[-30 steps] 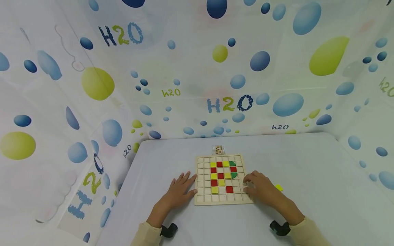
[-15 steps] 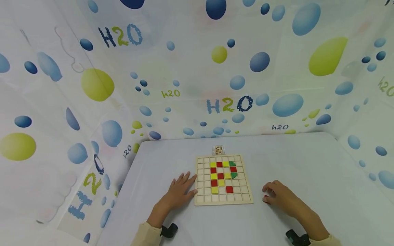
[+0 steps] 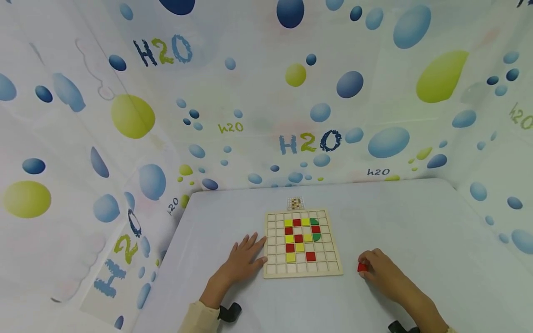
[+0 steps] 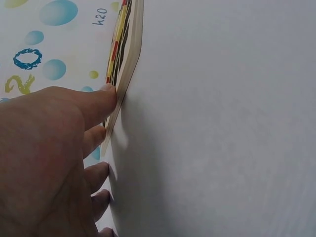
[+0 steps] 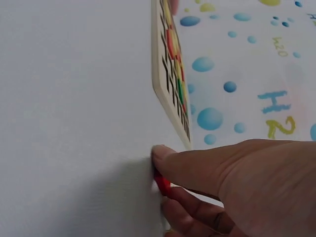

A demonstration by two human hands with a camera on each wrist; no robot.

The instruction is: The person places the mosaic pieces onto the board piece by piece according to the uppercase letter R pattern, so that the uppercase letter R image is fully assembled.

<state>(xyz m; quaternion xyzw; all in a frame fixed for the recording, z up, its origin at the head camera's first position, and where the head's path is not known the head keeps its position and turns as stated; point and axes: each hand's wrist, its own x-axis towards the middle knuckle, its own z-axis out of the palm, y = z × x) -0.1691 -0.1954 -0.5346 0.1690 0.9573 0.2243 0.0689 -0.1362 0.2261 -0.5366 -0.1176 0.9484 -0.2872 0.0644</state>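
My right hand point(image 3: 383, 273) pinches a red square tile point(image 3: 362, 267) between thumb and fingers, low over the table right of the board. The right wrist view shows that red tile point(image 5: 162, 183) edge-on under the thumb. A wooden grid board point(image 3: 276, 268) lies flat in front of me, with red, yellow and green pieces in some of its cells. Two of the green pieces point(image 3: 317, 237) have a rounded side. My left hand point(image 3: 241, 261) lies with fingers spread at the board's left edge. In the left wrist view, the left thumb point(image 4: 101, 103) touches the board's side.
Just beyond the board lies a small printed card point(image 3: 296, 203) with a matching grid pattern. A white cloth covers the table point(image 3: 399, 208). Behind it hangs a white curtain point(image 3: 258, 83) printed with blue and green drops.
My right hand has left the board's right edge, moved right and taken hold of a red tile. The yellow tile seen beyond that hand earlier is out of sight. My left hand stays put.
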